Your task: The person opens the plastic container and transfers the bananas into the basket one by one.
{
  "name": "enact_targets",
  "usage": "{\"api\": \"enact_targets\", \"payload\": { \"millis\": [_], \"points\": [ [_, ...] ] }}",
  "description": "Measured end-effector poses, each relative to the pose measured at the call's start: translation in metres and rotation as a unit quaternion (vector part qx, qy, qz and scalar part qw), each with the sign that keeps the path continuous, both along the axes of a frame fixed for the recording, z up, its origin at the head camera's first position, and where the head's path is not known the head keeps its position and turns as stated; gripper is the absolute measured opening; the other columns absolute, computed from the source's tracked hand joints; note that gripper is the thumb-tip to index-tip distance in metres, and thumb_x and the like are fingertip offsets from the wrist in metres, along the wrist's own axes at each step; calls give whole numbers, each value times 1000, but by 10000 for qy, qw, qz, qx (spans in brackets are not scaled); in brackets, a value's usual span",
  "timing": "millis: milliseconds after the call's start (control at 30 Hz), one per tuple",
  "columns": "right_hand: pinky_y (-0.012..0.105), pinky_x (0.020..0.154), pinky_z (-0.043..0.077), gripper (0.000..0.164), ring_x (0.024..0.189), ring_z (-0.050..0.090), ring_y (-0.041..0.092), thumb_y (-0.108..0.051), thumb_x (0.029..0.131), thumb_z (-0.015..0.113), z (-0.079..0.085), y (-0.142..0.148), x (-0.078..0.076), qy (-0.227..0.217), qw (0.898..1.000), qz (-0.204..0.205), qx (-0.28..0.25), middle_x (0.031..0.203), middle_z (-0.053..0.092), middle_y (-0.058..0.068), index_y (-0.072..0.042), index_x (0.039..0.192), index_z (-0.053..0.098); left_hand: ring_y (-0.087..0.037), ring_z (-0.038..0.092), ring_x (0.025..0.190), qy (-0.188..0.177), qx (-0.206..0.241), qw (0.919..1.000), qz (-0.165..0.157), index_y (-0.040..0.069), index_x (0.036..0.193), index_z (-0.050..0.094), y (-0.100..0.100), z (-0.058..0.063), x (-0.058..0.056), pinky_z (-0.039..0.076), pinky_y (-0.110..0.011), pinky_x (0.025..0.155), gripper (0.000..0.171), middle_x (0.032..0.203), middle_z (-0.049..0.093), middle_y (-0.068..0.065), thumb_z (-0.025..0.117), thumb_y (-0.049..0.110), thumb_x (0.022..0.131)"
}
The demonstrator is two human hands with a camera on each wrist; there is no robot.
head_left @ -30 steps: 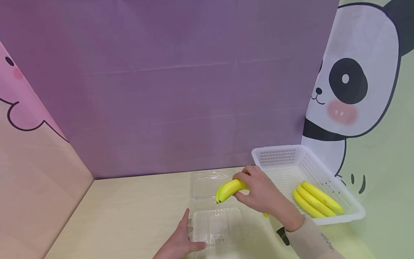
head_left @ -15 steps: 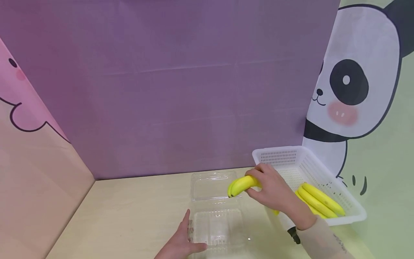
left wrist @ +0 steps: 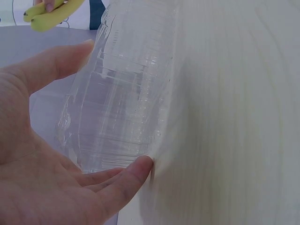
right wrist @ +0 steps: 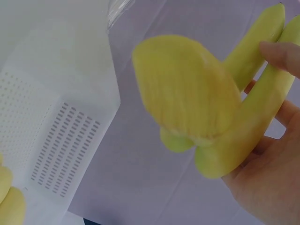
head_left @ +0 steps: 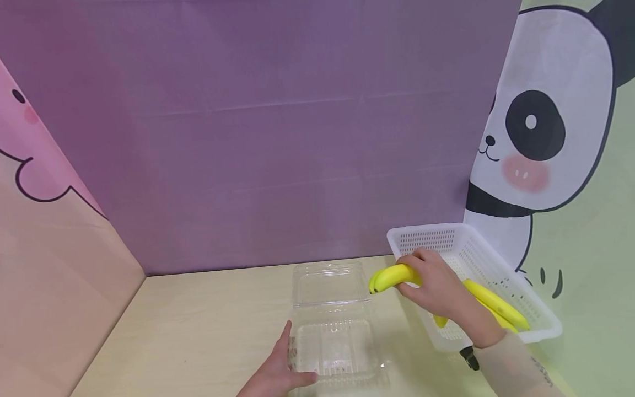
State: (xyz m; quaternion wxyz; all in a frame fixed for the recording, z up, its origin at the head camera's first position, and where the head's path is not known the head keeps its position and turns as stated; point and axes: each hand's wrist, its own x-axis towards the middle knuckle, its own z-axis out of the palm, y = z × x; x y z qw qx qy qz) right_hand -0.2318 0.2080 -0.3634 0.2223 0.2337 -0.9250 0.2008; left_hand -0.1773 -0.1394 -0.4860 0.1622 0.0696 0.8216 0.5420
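Note:
My right hand (head_left: pixel 441 289) grips a small bunch of yellow bananas (head_left: pixel 397 277) above the left edge of a white perforated basket (head_left: pixel 541 331). In the right wrist view the bunch (right wrist: pixel 187 89) hangs large before the camera, fingers behind it and thumb across one banana. A clear plastic clamshell box (head_left: pixel 334 350) lies on the table with its lid folded back. My left hand (head_left: pixel 273 372) is at the box's left side, thumb and fingers spread and fairly straight. In the left wrist view a fingertip (left wrist: pixel 143 164) touches the box near its base.
More bananas (head_left: pixel 496 306) lie in the basket, partly behind my right forearm. A purple backdrop (head_left: pixel 297 138) stands behind the pale wooden table (head_left: pixel 198 331). Walls with cartoon animals close in both sides, a panda (head_left: pixel 536 124) on the right.
My right hand has carried the bananas rightward and slightly up, from over the clamshell box to the basket's left edge. The left hand stays at the box.

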Motion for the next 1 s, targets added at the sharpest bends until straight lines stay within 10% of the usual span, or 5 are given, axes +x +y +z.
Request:
{"api": "enact_targets", "payload": {
  "millis": [1000],
  "points": [
    [39, 72, 39, 22, 89, 46, 27, -17, 85, 75, -3, 46, -7, -543, 9967, -588, 114, 97, 55, 5, -10, 106, 70, -62, 24, 140, 5, -12, 10000, -25, -2, 159, -10, 0, 0, 0, 34, -72, 104, 127, 157, 8, -44, 87, 21, 80]
  ]
}}
